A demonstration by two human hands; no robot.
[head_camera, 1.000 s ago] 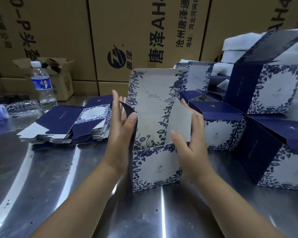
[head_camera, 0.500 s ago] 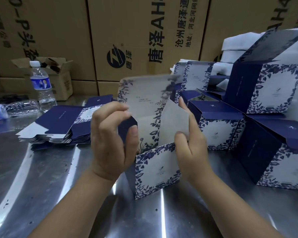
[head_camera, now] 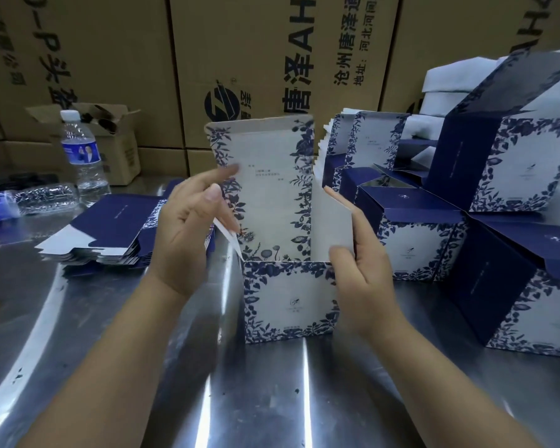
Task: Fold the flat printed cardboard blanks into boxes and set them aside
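A half-formed blue-and-white floral box (head_camera: 288,299) stands on the steel table (head_camera: 272,399) in front of me, its tall lid panel (head_camera: 269,189) upright. My left hand (head_camera: 181,240) pinches the left side flap (head_camera: 230,237), with the index finger touching the lid. On the other side, my right hand (head_camera: 362,279) holds the white right side flap (head_camera: 333,221) between thumb and straight fingers. A stack of flat blanks (head_camera: 110,227) lies to the left. Folded boxes (head_camera: 414,250) (head_camera: 518,163) (head_camera: 530,302) stand on the right.
An upright water bottle (head_camera: 83,156) and a crushed bottle (head_camera: 42,197) sit at the far left, by a small open carton (head_camera: 120,147). Large brown cartons (head_camera: 272,59) wall off the back. White foam packs (head_camera: 450,82) are piled behind the folded boxes.
The left hand went from flat against the box's left side to curled on the left flap. The box turned slightly to face me. The right hand stayed on the right flap.
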